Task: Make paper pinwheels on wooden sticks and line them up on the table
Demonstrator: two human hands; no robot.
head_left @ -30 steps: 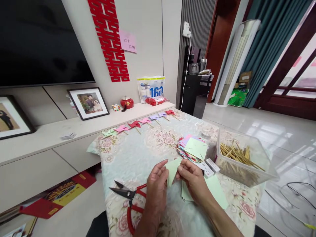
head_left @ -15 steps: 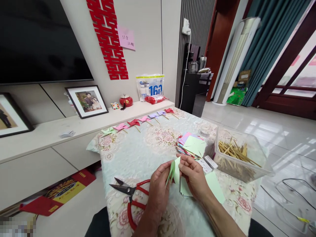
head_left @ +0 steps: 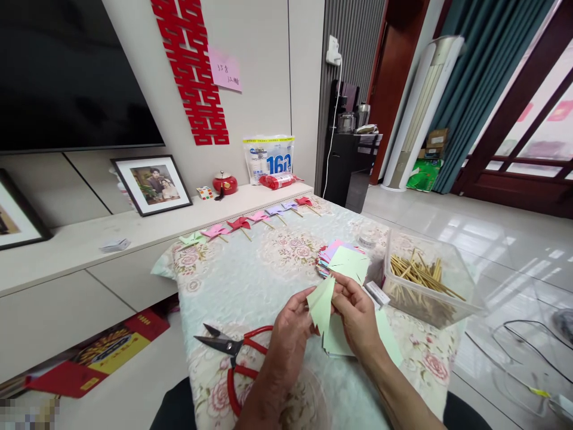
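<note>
Over the desk [head_left: 233, 280], both hands — left hand [head_left: 289, 331], right hand [head_left: 358, 316] — pinch light, floppy green paper [head_left: 323, 301] — fingers clamped at its edges.

From my remote seat I see two bare hands, the left hand [head_left: 289, 337] and the right hand [head_left: 358, 319], each running into a bare forearm with no sleeve showing anywhere along it. I see no rings, no watch and no bracelet on either wrist, and no gloves. The fingers are broad, with short nails. At the bottom edge, under the forearms, I make out dark clothing [head_left: 179, 412] on the lap, plain and unmarked, on both sides.
</note>
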